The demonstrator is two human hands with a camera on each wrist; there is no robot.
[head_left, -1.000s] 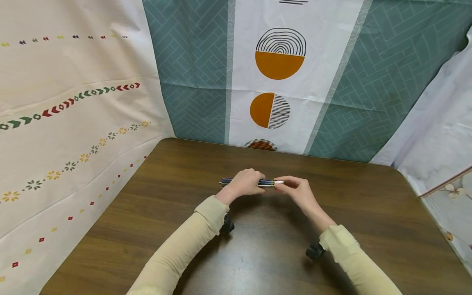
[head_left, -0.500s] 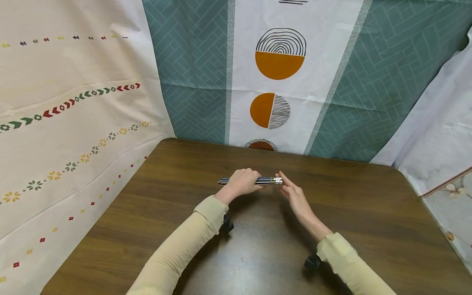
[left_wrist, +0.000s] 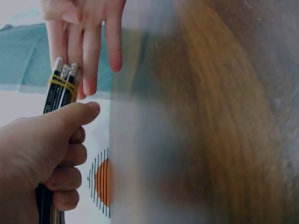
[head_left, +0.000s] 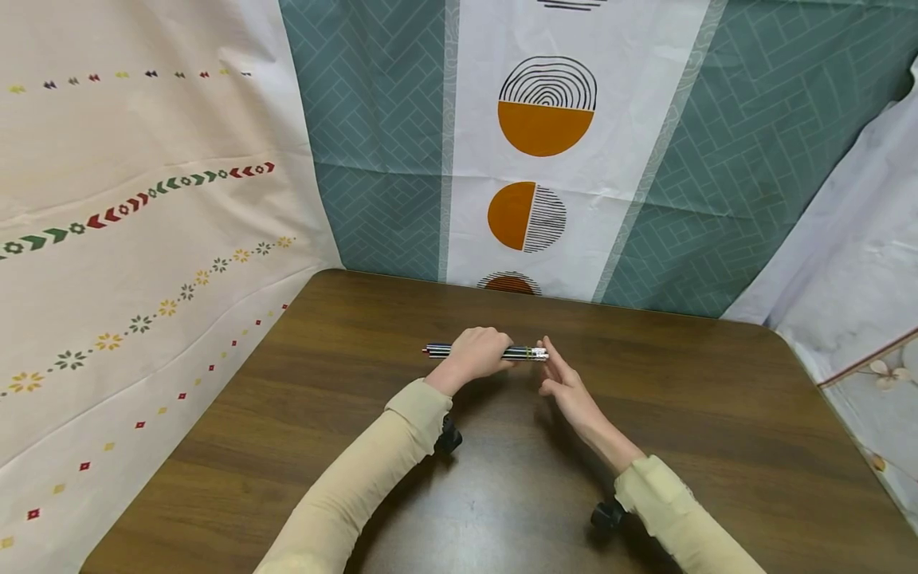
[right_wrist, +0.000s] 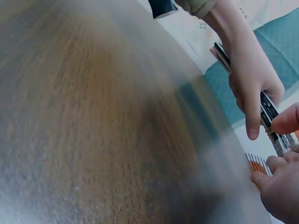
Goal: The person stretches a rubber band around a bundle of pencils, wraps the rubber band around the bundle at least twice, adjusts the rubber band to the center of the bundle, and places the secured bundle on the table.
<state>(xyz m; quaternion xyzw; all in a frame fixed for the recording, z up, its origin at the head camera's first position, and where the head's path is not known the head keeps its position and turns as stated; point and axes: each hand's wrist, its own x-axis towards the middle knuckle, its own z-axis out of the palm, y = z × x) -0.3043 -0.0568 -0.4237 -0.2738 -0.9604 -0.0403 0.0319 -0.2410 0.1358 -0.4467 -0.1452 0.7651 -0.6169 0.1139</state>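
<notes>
The pencils [head_left: 519, 353] are gripped above the table [head_left: 516, 486] by the left hand [head_left: 478, 353], whose fingers are curled round them. Near the pencils' eraser ends [left_wrist: 71, 70], a yellow band [left_wrist: 63, 84] is wrapped. Beside these ends, the right hand [head_left: 571, 392] is placed with straight fingers; whether the pencils are touched cannot be told.

I find the pencil bundle [head_left: 524, 353] crosswise in my left hand [head_left: 476, 354], over the tabletop [head_left: 323, 383]. My right hand [head_left: 568, 391] is at its right end. Cloth [head_left: 380, 159] hangs behind the far edge.
</notes>
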